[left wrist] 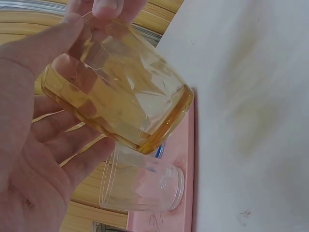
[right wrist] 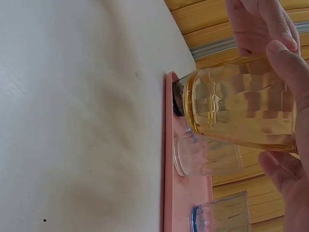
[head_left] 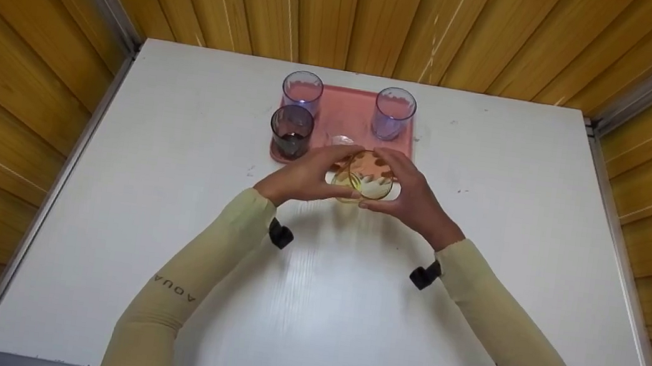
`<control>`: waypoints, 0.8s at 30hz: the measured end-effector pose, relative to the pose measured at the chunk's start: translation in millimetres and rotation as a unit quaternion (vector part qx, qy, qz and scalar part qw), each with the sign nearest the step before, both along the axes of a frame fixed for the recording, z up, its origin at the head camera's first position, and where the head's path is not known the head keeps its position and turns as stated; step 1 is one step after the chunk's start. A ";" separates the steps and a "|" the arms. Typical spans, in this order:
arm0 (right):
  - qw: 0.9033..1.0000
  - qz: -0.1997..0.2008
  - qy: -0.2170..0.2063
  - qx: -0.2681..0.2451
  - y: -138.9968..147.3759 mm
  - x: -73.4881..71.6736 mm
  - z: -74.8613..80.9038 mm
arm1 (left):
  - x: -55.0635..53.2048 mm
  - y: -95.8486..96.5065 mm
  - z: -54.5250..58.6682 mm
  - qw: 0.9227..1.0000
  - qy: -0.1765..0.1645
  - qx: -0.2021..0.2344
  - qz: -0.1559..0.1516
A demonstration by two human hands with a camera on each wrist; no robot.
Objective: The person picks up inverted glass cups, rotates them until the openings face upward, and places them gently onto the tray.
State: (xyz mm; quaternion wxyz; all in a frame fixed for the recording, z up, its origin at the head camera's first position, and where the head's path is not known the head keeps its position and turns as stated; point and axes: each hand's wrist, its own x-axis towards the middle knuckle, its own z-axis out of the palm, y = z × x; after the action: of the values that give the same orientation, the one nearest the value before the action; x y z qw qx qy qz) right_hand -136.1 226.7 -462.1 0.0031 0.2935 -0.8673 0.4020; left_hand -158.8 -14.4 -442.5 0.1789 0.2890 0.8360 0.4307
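An amber see-through glass (head_left: 371, 183) is held by both hands above the front edge of a pink tray (head_left: 345, 107). Its base tilts to the left in the head view. My left hand (head_left: 311, 175) grips the left side near the rim, thumb in front and fingers behind. On the opposite side, my right hand (head_left: 415, 198) curls its thumb and fingers round the same glass. In the left wrist view, the faceted wall of the glass (left wrist: 130, 92) shows. Just behind it, a clear glass (left wrist: 145, 188) stands on the tray, partly hidden in the head view.
Two bluish glasses stand on the tray, one at the back left (head_left: 302, 88) and one at the back right (head_left: 393, 116). A dark grey glass (head_left: 292, 131) is at the front left. The white table (head_left: 308, 319) is bordered by wood-patterned walls (head_left: 323, 12).
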 end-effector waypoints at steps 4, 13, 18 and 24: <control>1.000 -0.005 0.005 0.005 0.7 -0.2 1.0 | -0.6 1.2 -0.2 1.000 -0.006 0.001 -0.003; 1.000 -0.008 0.010 0.013 0.3 -1.9 4.1 | -0.1 0.5 -0.1 1.000 -0.011 0.004 -0.004; 1.000 -0.010 0.012 0.016 1.4 -5.2 5.6 | 0.9 -0.7 -1.9 1.000 -0.023 0.007 0.013; 0.999 -0.042 0.005 0.020 6.3 -9.7 4.5 | 1.8 -2.2 -4.6 0.999 -0.018 -0.036 0.033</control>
State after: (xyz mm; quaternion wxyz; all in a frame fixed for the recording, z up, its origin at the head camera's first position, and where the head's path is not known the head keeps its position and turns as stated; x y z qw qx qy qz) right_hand -145.8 233.0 -457.6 0.0184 0.2588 -0.8869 0.3822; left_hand -157.1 -16.6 -447.1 0.1897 0.2469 0.8566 0.4115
